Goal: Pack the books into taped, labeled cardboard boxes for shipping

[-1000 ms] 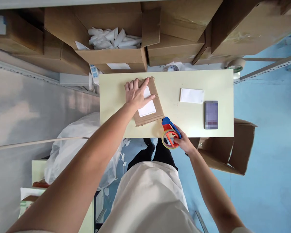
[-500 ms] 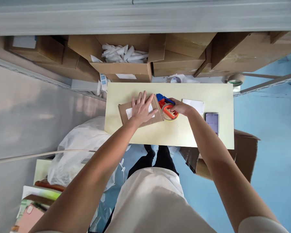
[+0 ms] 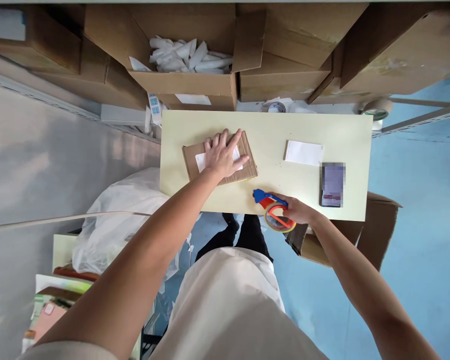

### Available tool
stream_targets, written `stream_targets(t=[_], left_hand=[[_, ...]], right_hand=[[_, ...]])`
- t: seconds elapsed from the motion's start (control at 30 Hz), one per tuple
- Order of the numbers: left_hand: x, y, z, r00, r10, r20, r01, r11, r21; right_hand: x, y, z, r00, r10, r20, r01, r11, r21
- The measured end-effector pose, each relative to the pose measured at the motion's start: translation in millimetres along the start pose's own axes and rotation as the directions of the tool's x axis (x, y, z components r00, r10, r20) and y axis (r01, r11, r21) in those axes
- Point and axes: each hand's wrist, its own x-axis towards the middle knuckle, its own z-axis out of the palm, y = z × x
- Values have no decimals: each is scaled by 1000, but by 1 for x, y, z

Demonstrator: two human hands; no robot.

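A flat brown cardboard box [image 3: 249, 155] with a white label lies slightly turned on the pale yellow table [image 3: 270, 130]. My left hand [image 3: 223, 157] rests on top of it, fingers spread, partly covering the label. Closed round the handle of a red and blue tape dispenser [image 3: 273, 207], my right hand [image 3: 298, 209] is at the table's front edge. The dispenser's roll juts past that edge, apart from the box. To the right on the table are a stack of white cards or labels [image 3: 303, 152] and a phone [image 3: 333, 185].
Behind the table stands an open carton [image 3: 183, 85] holding white, cone-like pieces, with other cartons [image 3: 281, 85] beside it. Tape rolls [image 3: 377, 108] sit at the back. An open box [image 3: 378, 230] is on the floor to the right, a white plastic bag [image 3: 123, 200] to the left.
My right hand has drawn the tape dispenser away from the box's right end, toward me and slightly right. My left hand stays on the box. The view has tilted down and nearer.
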Motion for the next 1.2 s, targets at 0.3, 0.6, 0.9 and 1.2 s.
stream_targets(t=[0.3, 0.6, 0.9, 1.2], left_hand=[[3, -11, 2, 996, 93, -16, -94, 990, -108], [-72, -42, 2, 912, -349, -216, 307, 929, -205], [-74, -49, 18, 974, -160, -161, 100, 939, -328], [-92, -38, 27, 900, -322, -294, 125, 836, -534]], right_hand=[[27, -58, 36, 969, -241, -57, 237, 969, -62], [-89, -57, -30, 790, -410, -455, 493, 867, 75], [-129, -188, -119, 240, -811, -534, 399, 583, -707], [-40, -284, -242, 169, -886, -432, 246, 462, -852]])
